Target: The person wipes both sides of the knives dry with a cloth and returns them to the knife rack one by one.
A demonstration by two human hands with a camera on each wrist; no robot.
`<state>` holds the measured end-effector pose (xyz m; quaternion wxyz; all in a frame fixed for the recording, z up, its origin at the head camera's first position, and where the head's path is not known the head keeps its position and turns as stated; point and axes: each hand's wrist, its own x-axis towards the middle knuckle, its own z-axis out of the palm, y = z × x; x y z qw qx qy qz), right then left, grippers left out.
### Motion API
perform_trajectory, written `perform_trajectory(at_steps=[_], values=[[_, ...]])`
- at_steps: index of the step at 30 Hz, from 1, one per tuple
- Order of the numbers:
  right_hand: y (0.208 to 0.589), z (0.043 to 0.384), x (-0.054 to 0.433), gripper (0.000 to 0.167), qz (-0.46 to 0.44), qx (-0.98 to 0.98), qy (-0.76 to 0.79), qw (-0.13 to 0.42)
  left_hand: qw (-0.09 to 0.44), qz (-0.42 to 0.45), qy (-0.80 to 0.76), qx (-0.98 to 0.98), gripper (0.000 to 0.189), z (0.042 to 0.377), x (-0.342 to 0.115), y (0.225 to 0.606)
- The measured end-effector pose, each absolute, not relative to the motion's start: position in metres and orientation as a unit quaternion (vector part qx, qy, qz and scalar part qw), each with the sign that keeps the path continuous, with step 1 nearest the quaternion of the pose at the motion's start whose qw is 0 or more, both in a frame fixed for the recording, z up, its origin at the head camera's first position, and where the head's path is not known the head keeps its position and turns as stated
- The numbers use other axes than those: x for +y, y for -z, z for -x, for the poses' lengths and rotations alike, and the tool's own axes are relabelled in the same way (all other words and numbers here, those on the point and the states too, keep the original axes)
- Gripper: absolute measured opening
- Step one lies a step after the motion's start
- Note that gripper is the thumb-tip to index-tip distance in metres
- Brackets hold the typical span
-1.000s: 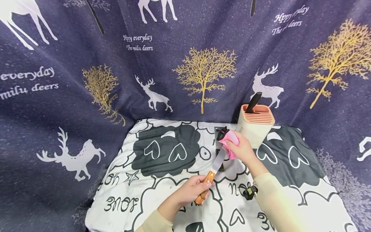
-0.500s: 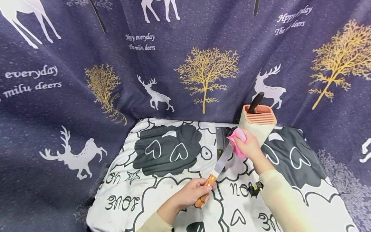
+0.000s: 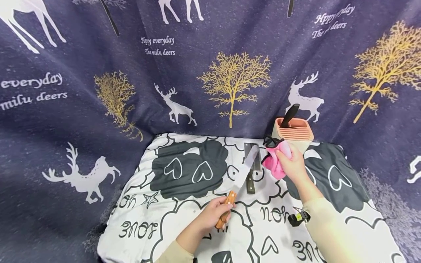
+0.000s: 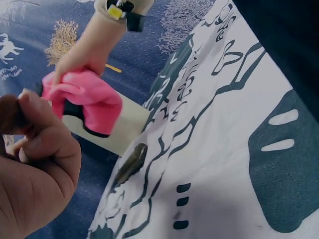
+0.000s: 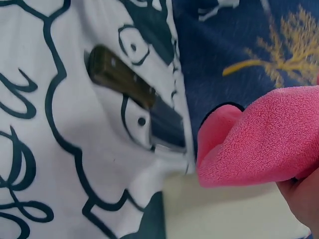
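Note:
My left hand [image 3: 213, 213] grips the orange-brown wooden handle of a knife [image 3: 245, 171], its long shiny blade pointing up and away. In the left wrist view the fingers of this left hand [image 4: 42, 154] curl round the handle, and the blade is out of sight. A bunched pink cloth [image 3: 277, 159] with black edging is held in my right hand [image 3: 292, 162], to the right of the blade and apart from it. Beneath the raised blade lies a cleaver [image 3: 250, 184] with a dark riveted handle; the right wrist view shows that cleaver [image 5: 124, 79] from its handle end.
Behind the right hand stands a cream knife block [image 3: 297, 140] with a pink slotted top and one black-handled knife [image 3: 290, 115] in it. A black-and-white patterned cloth [image 3: 184, 219] covers the surface. Dark blue printed fabric [image 3: 184, 73] hangs behind and at both sides.
The right hand has moved right with the pink cloth, off the blade it overlapped earlier. The knife now points more steeply away, its full blade in sight, and the cleaver shows more.

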<state>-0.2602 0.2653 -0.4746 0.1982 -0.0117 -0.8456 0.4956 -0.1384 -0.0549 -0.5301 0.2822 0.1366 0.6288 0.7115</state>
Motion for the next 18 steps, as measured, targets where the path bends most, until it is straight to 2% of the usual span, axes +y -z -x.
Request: perform_trajectory(at_steps=[6, 11, 15, 18], values=[[0.46, 0.241, 0.237, 0.02, -0.06, -0.853, -0.485, 0.182, 0.289, -0.088, -0.731, 0.611, 0.021, 0.145, -0.052, 0.534], [0.456, 0.223, 0.206, 0.035, -0.122, -0.865, -0.462, 0.152, 0.296, -0.085, -0.731, 0.609, 0.012, 0.149, -0.048, 0.534], [0.46, 0.21, 0.182, 0.041, -0.205, -0.866, -0.433, 0.144, 0.297, -0.082, -0.736, 0.603, 0.015, 0.151, -0.043, 0.531], [0.467, 0.202, 0.167, 0.043, -0.254, -0.866, -0.4, 0.16, 0.297, -0.09, -0.736, 0.602, 0.025, 0.153, -0.041, 0.529]])
